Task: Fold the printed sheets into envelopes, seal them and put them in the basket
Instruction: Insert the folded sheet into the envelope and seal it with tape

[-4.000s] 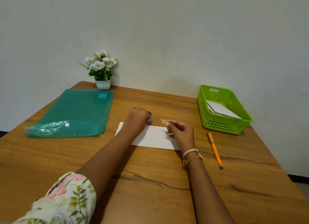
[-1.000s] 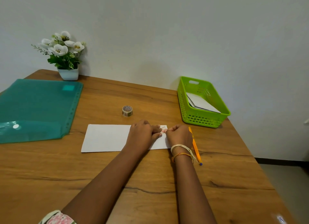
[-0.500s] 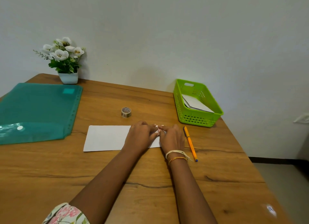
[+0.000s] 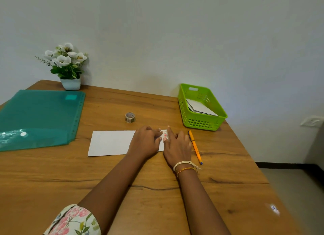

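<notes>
The folded white envelope [image 4: 112, 142] lies flat on the wooden counter [image 4: 157, 199], about midway between its left and right edges and well in from the near edge, its long side running left to right. Both hands are at its right end. The left hand [image 4: 145, 141] rests palm down on the paper, fingers extended toward the right and pressing it flat. The right hand [image 4: 177, 147] lies just beside it, fingers straight, with a fingertip pressing a small strip of patterned tape [image 4: 165, 133] at the envelope's right edge; neither hand grips anything. The two hands touch or nearly touch over that end, and the left part of the envelope is uncovered.

Just right of the right hand an orange pen [image 4: 195, 147] lies on the counter, pointing toward the near edge. Beyond the envelope, toward the far edge, stands a small roll of tape [image 4: 130, 117]. A green basket [image 4: 201, 124] sits near the far right corner with white folded papers [image 4: 199, 107] inside. A teal plastic folder [image 4: 38, 117] lies along the left edge, and a potted plant with white flowers [image 4: 67, 64] stands at the far left corner.
</notes>
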### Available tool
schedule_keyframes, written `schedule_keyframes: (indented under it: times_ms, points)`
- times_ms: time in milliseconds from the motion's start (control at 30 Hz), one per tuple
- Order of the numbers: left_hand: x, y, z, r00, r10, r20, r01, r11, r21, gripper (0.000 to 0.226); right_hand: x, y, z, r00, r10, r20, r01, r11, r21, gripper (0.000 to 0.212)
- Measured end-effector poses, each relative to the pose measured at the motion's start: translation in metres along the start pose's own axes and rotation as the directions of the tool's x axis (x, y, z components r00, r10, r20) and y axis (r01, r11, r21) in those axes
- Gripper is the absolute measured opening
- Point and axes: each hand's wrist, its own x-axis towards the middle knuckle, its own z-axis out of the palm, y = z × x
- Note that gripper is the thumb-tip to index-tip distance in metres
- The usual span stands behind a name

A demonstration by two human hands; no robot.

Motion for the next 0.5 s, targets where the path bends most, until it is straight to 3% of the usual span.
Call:
schedule_keyframes:
  times_ms: [267,500]
  points:
    - [-0.001,0.004,-0.001,0.998,-0.024,0.053,0.022,0.999,0.046,0.04,-0.015,-0.006,0.001,1.0,0.001,-0.002,-0.001,0.998,-0.056,0.048]
    - [-0.003,0.011,-0.008,0.998,0.038,0.055,-0.045,0.992,0.122,0.04,-0.019,-0.005,-0.006,0.994,0.049,-0.1,-0.043,0.997,0.065,0.044]
